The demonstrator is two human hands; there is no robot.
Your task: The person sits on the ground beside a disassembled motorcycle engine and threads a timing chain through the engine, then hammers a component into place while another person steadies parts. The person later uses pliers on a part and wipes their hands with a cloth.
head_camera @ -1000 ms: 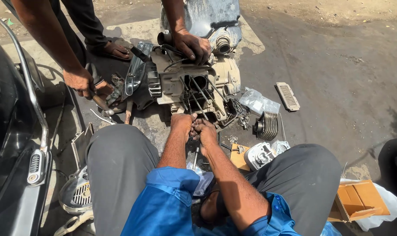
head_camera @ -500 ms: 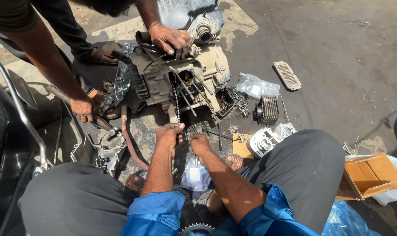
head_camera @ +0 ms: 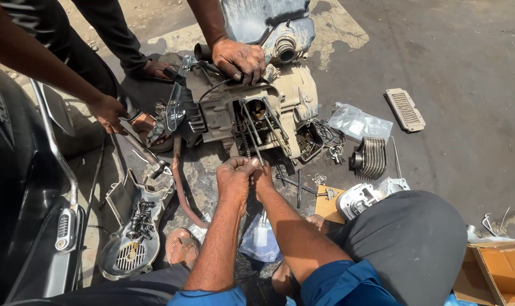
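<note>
We pinch the chain from the engine with both hands, left and right, fingers shut. It looks oily, slippery and bendy, so grip tight.

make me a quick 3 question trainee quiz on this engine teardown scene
1. True or false: the person's left hand and right hand are pressed together just below the greasy grey metal engine block.
2. Which lies right of the block: A) finned dark metal cylinder B) blue plastic bucket C) red hammer?
3. Where does the co-worker's hand rest?

Key: 1 true. 2 A. 3 on top of the block.
</note>
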